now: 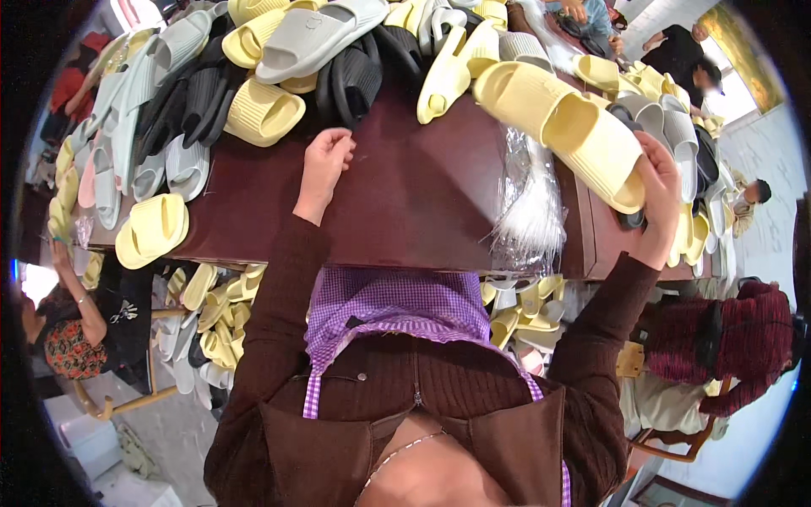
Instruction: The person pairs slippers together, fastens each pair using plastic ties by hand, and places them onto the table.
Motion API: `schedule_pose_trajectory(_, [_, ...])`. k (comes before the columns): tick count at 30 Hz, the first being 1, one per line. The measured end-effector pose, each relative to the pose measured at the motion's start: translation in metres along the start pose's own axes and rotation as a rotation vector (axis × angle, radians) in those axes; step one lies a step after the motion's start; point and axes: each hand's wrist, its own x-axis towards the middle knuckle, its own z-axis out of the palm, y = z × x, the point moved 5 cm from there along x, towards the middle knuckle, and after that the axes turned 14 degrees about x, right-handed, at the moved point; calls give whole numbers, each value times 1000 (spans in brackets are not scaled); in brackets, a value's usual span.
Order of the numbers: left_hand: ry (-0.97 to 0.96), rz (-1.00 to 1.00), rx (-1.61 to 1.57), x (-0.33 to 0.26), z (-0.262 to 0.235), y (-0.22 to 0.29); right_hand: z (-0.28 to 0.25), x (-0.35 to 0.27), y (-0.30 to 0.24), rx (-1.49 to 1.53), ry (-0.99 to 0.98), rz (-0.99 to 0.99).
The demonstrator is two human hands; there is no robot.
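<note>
My right hand (661, 182) is closed on the near end of a pair of yellow slide slippers (598, 154), lifted and slanting above the right part of the table. The slippers have ribbed straps and overlap each other. Over the middle of the table, my left hand (326, 165) is closed, thumb and fingers pressed together; whether anything thin is between them I cannot make out. Below the held slippers lies a bundle of thin white strands (528, 211) in clear plastic. Black slides (351, 80) and a yellow slide (263, 111) lie just beyond my left hand.
Grey, black and yellow slides (308, 42) are heaped along the far side of the dark red table (405, 194). A yellow pair (153, 230) lies at its left front edge. More yellow slides (224, 317) are piled below. Other people sit or stand on both sides.
</note>
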Motion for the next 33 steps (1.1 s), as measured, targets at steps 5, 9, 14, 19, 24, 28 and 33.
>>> schedule_pose_trajectory(5, [-84, 195, -1, -9, 21, 79, 36, -12, -6, 200, -181, 149])
schedule_pose_trajectory(9, [-251, 214, -75, -25, 30, 94, 91, -8, 5, 326, -366, 69])
schedule_pose_trajectory(14, [-133, 277, 168, -40, -7, 76, 126, -8, 15, 454, -397, 68])
schedule_pose_trajectory(19, [-32, 139, 314, -62, -73, 43, 128, -15, 37, 374, -384, 126])
schedule_pose_trajectory(24, [335, 22, 292, -93, -137, 21, 148, -31, 63, 389, -379, 231])
schedule_pose_trajectory(28, [621, -29, 232, -119, -187, 4, 159, -42, 81, 377, -342, 276])
schedule_pose_trajectory(33, [953, -78, 350, -172, -275, -11, 161, -52, 93, 325, -309, 288])
